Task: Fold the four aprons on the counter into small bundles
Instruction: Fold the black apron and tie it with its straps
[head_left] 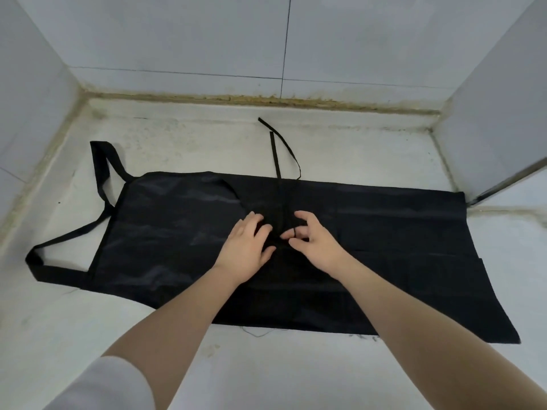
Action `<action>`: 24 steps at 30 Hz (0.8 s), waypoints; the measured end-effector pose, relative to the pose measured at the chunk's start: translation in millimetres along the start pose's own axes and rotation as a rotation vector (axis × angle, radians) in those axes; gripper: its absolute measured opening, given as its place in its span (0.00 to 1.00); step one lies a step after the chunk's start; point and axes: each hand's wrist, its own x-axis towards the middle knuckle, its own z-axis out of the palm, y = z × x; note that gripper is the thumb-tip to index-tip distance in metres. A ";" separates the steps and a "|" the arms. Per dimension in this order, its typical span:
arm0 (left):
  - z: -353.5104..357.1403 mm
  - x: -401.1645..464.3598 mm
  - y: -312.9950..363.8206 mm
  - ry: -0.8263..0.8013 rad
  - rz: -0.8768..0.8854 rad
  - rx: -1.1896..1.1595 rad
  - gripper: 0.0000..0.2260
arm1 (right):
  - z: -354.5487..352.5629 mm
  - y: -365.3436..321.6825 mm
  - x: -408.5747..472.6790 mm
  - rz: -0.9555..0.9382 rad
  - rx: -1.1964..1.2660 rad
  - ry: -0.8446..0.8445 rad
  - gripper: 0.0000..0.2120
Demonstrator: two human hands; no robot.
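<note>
We've got a single view here, from the head, looking forward and steeply down onto the black apron (296, 247) on the counter (207, 143). We're close above it (wide-angle, so the edges bow), tiled walls (177, 39) rising behind and beside the apron, both forearms reaching in from below it.

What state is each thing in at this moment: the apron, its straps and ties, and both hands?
Black apron: spread flat on the counter, not yet bundled.
Neck strap: looped out past the apron's left edge, lying flat.
Waist ties: two ends trailing onto the counter beyond the far edge.
Left hand: fingers straight, resting on the apron's middle.
Right hand: fingers curled, pinching a tie at the middle.
</note>
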 end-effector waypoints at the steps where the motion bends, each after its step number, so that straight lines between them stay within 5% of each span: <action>1: 0.6 -2.0 0.2 -0.037 -0.022 0.023 0.24 | 2.5 0.3 -1.5 0.013 0.122 0.014 0.24; 4: -2.6 -4.9 8.2 -0.198 -0.144 0.008 0.29 | 8.7 -1.8 -5.0 0.073 0.340 0.244 0.12; 7: -7.6 -11.6 21.9 -0.177 -0.158 -0.035 0.34 | 9.2 12.7 -18.6 -0.012 -0.176 0.425 0.05; 11: -3.9 -33.3 35.0 -0.101 0.093 0.021 0.31 | 13.6 47.7 -48.4 -0.237 -0.661 0.209 0.23; 15: 11.2 -56.1 29.0 -0.219 0.225 0.079 0.38 | 14.3 76.1 -76.1 -0.136 -1.049 0.100 0.31; 18: 12.1 -64.5 16.1 -0.264 0.285 0.050 0.42 | 4.3 86.4 -92.4 -0.048 -1.062 0.147 0.38; 24: 8.8 -83.2 8.8 -0.267 0.267 0.203 0.40 | -4.9 92.9 -115.7 0.198 -1.105 0.229 0.29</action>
